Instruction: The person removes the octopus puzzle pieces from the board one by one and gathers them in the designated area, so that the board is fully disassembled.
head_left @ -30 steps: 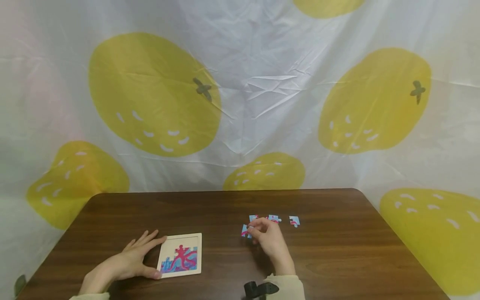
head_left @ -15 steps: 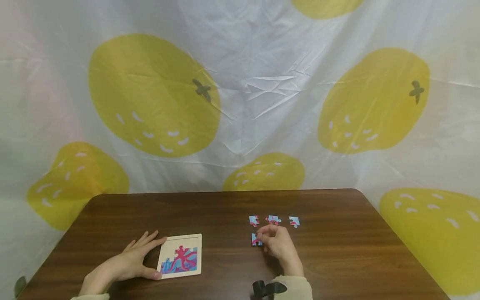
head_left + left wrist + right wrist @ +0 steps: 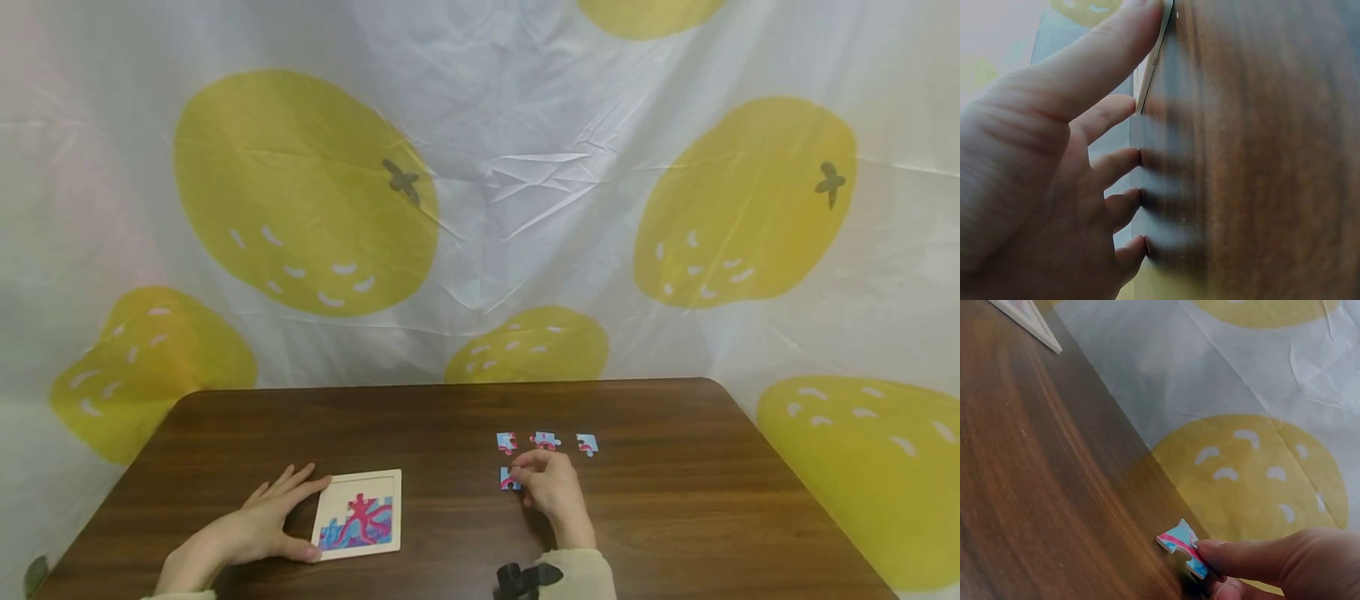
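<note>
In the head view, my right hand (image 3: 553,490) pinches a blue and pink puzzle piece (image 3: 509,478) between thumb and forefinger. The right wrist view shows the piece (image 3: 1180,545) at the fingertips, held just above or at the table; I cannot tell which. At the left, my left hand (image 3: 251,525) is spread, its thumb touching the near left corner of a square puzzle board (image 3: 396,512) and its forefinger the far left corner. Pink and blue pieces (image 3: 366,525) fill the lower part of the board; its upper part shows bare cream backing.
Beyond my right hand lie three loose pieces in a row: a left one (image 3: 506,442), a middle one (image 3: 546,440) and a right one (image 3: 587,443). The dark wooden table (image 3: 675,500) ends at a white curtain (image 3: 487,208) printed with yellow fruit.
My right hand has drawn the pinched piece nearer and slightly right, uncovering the loose row behind it. In the last half second it barely moves. The left hand stays at the board.
</note>
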Demonstrator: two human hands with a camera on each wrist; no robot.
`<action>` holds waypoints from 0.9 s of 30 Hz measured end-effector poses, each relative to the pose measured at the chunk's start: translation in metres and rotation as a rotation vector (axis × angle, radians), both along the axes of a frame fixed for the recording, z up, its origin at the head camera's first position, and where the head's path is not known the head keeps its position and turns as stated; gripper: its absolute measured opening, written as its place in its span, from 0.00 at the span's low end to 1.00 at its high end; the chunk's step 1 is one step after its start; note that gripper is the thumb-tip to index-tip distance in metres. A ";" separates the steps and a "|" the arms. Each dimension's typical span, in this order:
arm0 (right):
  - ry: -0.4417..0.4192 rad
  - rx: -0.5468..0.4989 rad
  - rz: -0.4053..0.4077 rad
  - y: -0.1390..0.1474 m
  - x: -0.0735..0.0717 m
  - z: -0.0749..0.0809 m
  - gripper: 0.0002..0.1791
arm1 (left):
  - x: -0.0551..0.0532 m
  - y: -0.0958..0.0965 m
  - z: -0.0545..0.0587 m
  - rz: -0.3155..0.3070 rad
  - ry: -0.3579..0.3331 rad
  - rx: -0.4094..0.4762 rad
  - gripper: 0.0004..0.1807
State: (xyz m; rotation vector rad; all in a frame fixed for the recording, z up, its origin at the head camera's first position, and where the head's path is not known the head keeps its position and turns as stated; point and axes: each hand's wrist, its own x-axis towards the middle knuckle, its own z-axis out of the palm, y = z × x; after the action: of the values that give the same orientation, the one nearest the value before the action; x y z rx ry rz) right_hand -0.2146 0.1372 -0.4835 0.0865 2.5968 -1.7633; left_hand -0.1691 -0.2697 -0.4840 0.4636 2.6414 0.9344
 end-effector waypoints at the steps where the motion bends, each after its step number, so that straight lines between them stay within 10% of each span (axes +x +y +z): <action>1: 0.001 0.018 -0.005 0.000 0.000 0.000 0.03 | 0.001 0.000 0.000 -0.001 0.000 0.002 0.55; 20: 0.028 0.015 -0.050 -0.004 -0.001 0.005 0.07 | -0.003 -0.003 -0.010 -0.002 0.028 0.013 0.53; 27: 0.060 0.000 -0.020 -0.006 -0.001 0.016 0.07 | 0.003 0.002 0.004 -0.020 0.017 0.022 0.54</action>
State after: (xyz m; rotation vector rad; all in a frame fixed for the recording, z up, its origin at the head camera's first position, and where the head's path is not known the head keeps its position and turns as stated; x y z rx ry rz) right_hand -0.2160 0.1314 -0.4673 0.0602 2.6458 -1.8000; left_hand -0.1664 -0.2674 -0.4795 0.5052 2.6395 0.9582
